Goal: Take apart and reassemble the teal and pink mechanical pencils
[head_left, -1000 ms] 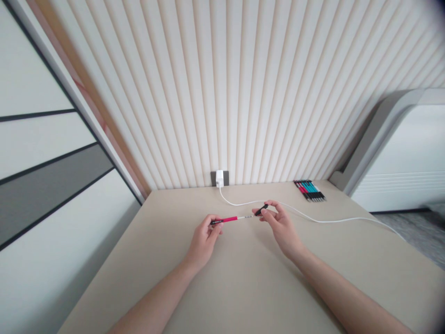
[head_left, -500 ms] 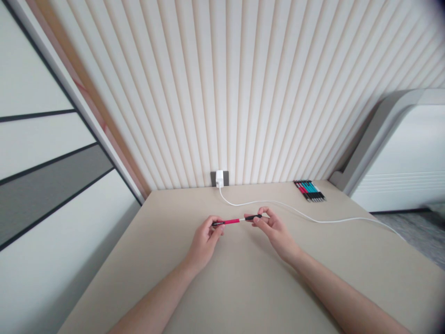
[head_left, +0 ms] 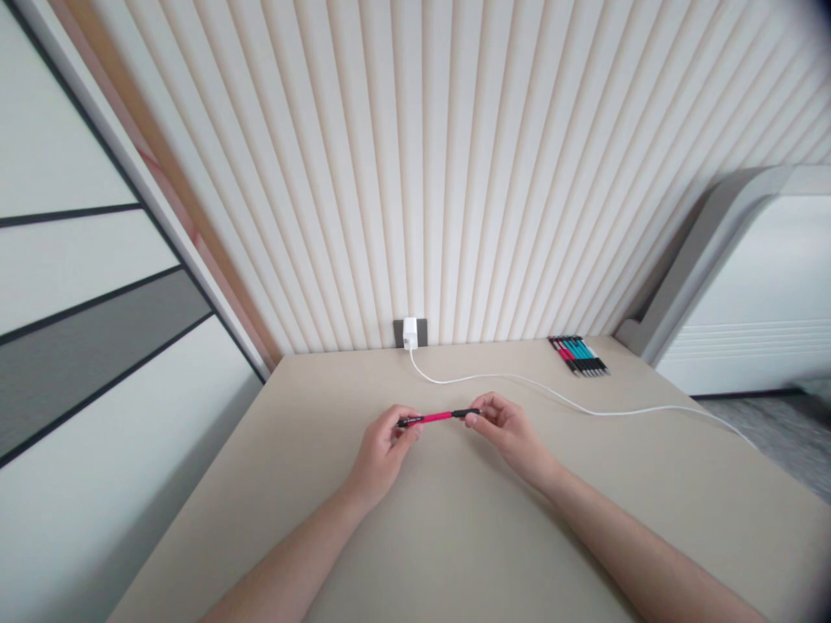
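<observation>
A red pen (head_left: 438, 417) with black ends lies level between my two hands, a little above the beige table (head_left: 454, 536). My left hand (head_left: 383, 450) pinches its left black end with fingers closed. My right hand (head_left: 510, 433) pinches the black tip piece at the pen's right end, also closed. The tip piece sits flush against the red barrel, with no gap showing.
A row of several red, teal and black pens (head_left: 577, 355) lies at the back right of the table. A white charger (head_left: 409, 333) sits in a wall socket, and its white cable (head_left: 584, 407) runs right across the table behind my hands. A ribbed wall stands behind.
My right hand brought the black tip piece left onto the pen; the thin metal refill that showed between them is now covered and the hands are closer together.
</observation>
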Motion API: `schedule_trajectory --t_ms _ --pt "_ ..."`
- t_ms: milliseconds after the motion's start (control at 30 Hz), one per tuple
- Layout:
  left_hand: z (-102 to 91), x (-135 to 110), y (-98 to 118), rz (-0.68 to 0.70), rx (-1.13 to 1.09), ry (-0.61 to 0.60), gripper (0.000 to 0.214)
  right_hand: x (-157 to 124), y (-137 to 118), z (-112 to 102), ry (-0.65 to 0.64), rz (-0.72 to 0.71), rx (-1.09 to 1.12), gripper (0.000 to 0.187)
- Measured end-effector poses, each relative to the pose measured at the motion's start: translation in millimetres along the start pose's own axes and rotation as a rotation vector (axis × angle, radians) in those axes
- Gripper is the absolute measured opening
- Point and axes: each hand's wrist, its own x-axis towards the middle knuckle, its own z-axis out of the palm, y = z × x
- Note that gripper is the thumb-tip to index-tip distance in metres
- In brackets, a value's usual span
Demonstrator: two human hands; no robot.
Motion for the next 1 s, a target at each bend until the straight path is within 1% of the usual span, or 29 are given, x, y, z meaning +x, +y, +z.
schedule_trajectory --t_ms 167,333,500,600,733,800,933,1000 --pt "-0.3 0.8 0.1 0.031 0.022 -0.006 0.020 1.0 2.9 -5.2 0.020 0.012 -0.081 0.036" --pt "-0.5 0.2 1.1 0.046 0.031 -0.009 0.021 0.5 0.8 -9.3 0.013 -0.055 -0.112 0.031" --pt "-1.8 -0.7 4.7 0.027 0.030 -0.029 0.024 0.3 -0.9 -10.4 0.006 -0.101 -0.102 0.028" --pt "-2.4 -0.6 4.7 0.011 0.010 -0.039 0.026 0.1 -2.7 -10.3 0.008 -0.105 -0.111 0.029" --pt "-2.3 -0.6 2.9 0.040 0.005 -0.063 0.023 -0.9 -4.7 -9.3 0.005 -0.048 -0.124 0.032" --pt "-1.9 -0.9 2.6 0.070 0.022 -0.065 0.020 -1.3 -4.0 -8.1 0.006 -0.024 -0.173 0.035" --pt "-1.3 -1.3 2.8 0.102 0.056 -0.065 0.019 -0.7 0.4 -6.1 0.036 -0.015 -0.359 0.056" --pt "-1.1 -1.0 2.1 0.089 0.062 -0.054 0.021 -0.1 1.2 -6.3 0.039 -0.030 -0.365 0.059"
